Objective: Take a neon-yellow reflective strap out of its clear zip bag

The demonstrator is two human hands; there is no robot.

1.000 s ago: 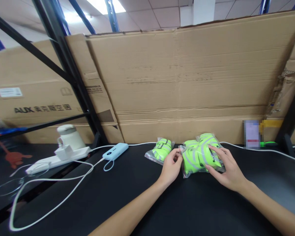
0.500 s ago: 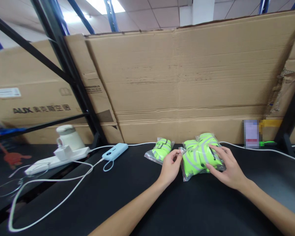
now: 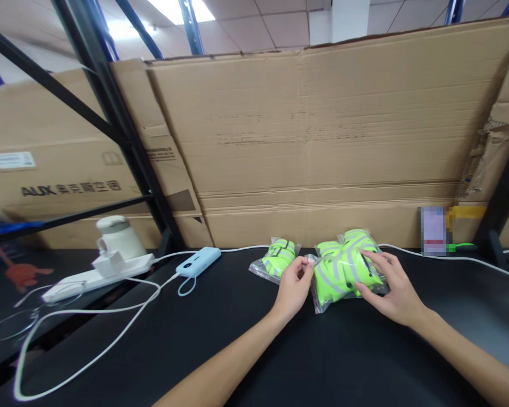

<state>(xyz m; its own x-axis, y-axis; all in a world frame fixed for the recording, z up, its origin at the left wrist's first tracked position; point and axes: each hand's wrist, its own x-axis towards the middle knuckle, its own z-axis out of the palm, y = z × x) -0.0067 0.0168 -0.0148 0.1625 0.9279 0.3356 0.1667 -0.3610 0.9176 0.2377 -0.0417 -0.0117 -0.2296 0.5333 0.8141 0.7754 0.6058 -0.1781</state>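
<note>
A clear zip bag point(image 3: 337, 274) of folded neon yellow-green cloth with grey reflective stripes lies on the black tabletop point(image 3: 348, 356). My left hand point(image 3: 293, 285) pinches the bag's left edge at a corner of its opening, thumb against fingers. On the bag's right side, my right hand point(image 3: 392, 291) grips with its thumb below and fingers above. More of the striped cloth bulges up behind, and I cannot tell whether it is a separate bag. Just left of my left hand lies a smaller clear bag point(image 3: 279, 257) of similar cloth.
A light-blue power bank point(image 3: 199, 261) with a white cable lies left. Beyond it are a white power strip point(image 3: 74, 284) and a pale bottle point(image 3: 121, 237). A tall cardboard sheet point(image 3: 305, 130) closes off the back. A blurred-out upright item point(image 3: 434, 229) stands at the right.
Almost nothing differs. My left hand and the bag edge it pinches have shifted very slightly to the left; my right hand stays in place on the bag.
</note>
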